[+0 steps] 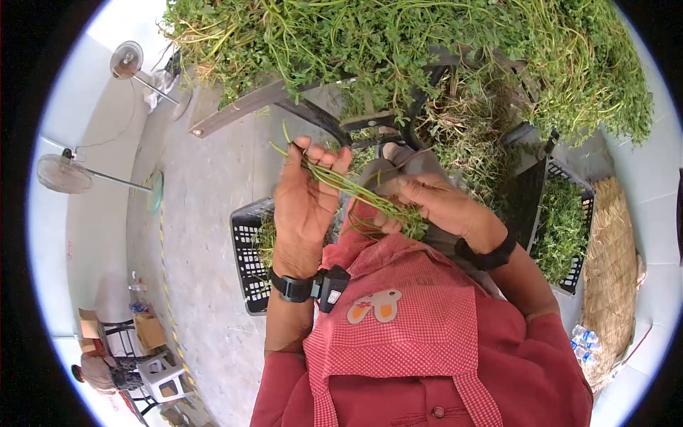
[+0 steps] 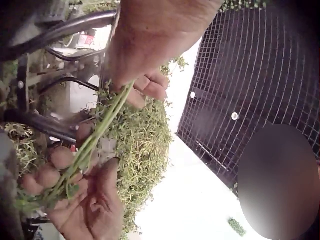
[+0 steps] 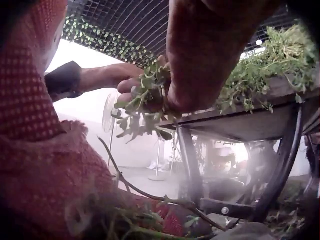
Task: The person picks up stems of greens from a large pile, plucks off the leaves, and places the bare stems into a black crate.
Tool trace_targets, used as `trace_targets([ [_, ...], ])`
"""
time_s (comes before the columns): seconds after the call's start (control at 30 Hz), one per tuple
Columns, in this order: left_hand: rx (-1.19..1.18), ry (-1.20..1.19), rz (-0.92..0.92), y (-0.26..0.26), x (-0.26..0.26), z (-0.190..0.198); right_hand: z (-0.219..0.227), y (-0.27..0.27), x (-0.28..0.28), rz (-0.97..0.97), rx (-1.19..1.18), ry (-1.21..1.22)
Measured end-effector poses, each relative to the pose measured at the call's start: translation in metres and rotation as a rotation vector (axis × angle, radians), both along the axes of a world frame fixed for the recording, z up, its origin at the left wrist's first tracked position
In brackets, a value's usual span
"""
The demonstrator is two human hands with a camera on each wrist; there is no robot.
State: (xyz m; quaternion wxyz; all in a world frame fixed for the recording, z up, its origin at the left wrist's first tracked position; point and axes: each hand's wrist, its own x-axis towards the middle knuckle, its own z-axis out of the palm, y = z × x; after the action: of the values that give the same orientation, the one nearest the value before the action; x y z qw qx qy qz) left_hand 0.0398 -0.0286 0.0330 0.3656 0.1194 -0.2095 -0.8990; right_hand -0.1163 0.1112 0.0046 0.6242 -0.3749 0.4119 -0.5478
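Observation:
A small bunch of long green stems (image 1: 341,186) with leafy tips stretches between my two hands over my lap. My left hand (image 1: 307,203) pinches the bare stem ends between thumb and curled fingers, palm turned up. At the leafy end (image 1: 414,222), my right hand (image 1: 442,205) grips the bunch with its thumb on top. In the left wrist view, the stems (image 2: 102,127) run from the left hand down into the right hand (image 2: 92,205). Leaves (image 3: 145,100) stick out beside the right hand (image 3: 195,60) in the right wrist view.
Leafy greens (image 1: 398,50) are heaped on the table (image 1: 245,107) in front. Black crates (image 1: 247,274) stand at both sides, the right crate (image 1: 587,196) holding greens. Loose plant scraps (image 1: 469,121) lie under the table. Fans (image 1: 65,173) and a person (image 1: 98,373) are farther left.

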Motion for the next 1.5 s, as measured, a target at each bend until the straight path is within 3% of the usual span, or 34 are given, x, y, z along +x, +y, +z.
trace_targets([
  [0.03, 0.026, 0.023, -0.014, -0.001, 0.0, -0.002, 0.0, 0.001, -0.003, -0.074, -0.027, 0.177],
  [0.13, 0.092, 0.038, -0.023, -0.002, 0.0, -0.007, -0.02, -0.001, -0.011, -0.015, -0.051, 0.204],
  [0.27, 0.119, 0.056, -0.045, -0.003, -0.002, -0.014, -0.028, 0.0, -0.013, -0.091, -0.052, 0.209],
  [0.33, 0.146, 0.055, -0.049, 0.0, -0.004, -0.014, -0.022, 0.003, -0.013, -0.081, -0.232, 0.451],
  [0.47, 0.151, 0.065, -0.048, 0.005, -0.012, -0.017, -0.028, 0.007, -0.01, -0.097, -0.213, 0.412],
  [0.57, 0.243, -0.078, 0.062, 0.008, -0.016, -0.017, -0.025, 0.009, -0.008, -0.101, -0.098, 0.401],
  [0.63, 0.304, 0.145, -0.212, -0.003, -0.007, -0.04, -0.03, 0.005, -0.012, -0.088, 0.073, 0.227],
  [0.67, 0.305, 0.143, -0.212, -0.003, -0.003, -0.044, -0.037, 0.0, -0.014, -0.089, 0.074, 0.225],
  [0.73, 0.398, 0.073, -0.204, 0.002, 0.002, -0.044, -0.045, -0.013, -0.014, 0.034, 0.104, 0.724],
  [0.87, 0.374, 0.056, -0.227, -0.001, 0.02, -0.042, -0.043, -0.02, -0.002, 0.072, 0.265, 0.609],
  [0.93, 0.348, 0.015, -0.288, 0.0, 0.028, -0.036, -0.054, -0.022, -0.002, 0.035, 0.046, 0.849],
  [0.97, 0.349, 0.011, -0.288, 0.002, 0.032, -0.037, -0.065, -0.025, 0.001, 0.035, 0.046, 0.845],
  [1.03, 0.342, -0.038, -0.281, 0.005, 0.039, -0.037, -0.079, -0.033, 0.009, -0.017, -0.168, 1.251],
  [1.17, 0.295, -0.07, -0.26, 0.008, 0.05, -0.045, -0.076, -0.031, 0.018, 0.082, -0.01, 1.255],
  [1.27, 0.229, -0.225, -0.155, 0.012, 0.056, -0.047, -0.073, -0.018, 0.009, -0.077, -0.215, 1.196],
  [1.33, 0.243, -0.268, -0.146, 0.01, 0.059, -0.055, -0.071, -0.014, -0.004, -0.27, -0.173, 1.017],
  [1.37, 0.245, -0.267, -0.15, 0.01, 0.059, -0.056, -0.067, -0.013, -0.016, -0.264, 0.036, 1.014],
  [1.4, 0.246, -0.275, -0.152, 0.01, 0.058, -0.057, -0.068, -0.015, -0.023, -0.264, 0.039, 1.016],
  [1.47, 0.252, -0.285, -0.154, 0.011, 0.057, -0.059, -0.076, -0.02, -0.032, -0.369, 0.147, 0.799],
  [1.5, 0.239, -0.309, -0.15, 0.011, 0.057, -0.059, -0.076, -0.024, -0.029, -0.362, 0.001, 1.021],
])
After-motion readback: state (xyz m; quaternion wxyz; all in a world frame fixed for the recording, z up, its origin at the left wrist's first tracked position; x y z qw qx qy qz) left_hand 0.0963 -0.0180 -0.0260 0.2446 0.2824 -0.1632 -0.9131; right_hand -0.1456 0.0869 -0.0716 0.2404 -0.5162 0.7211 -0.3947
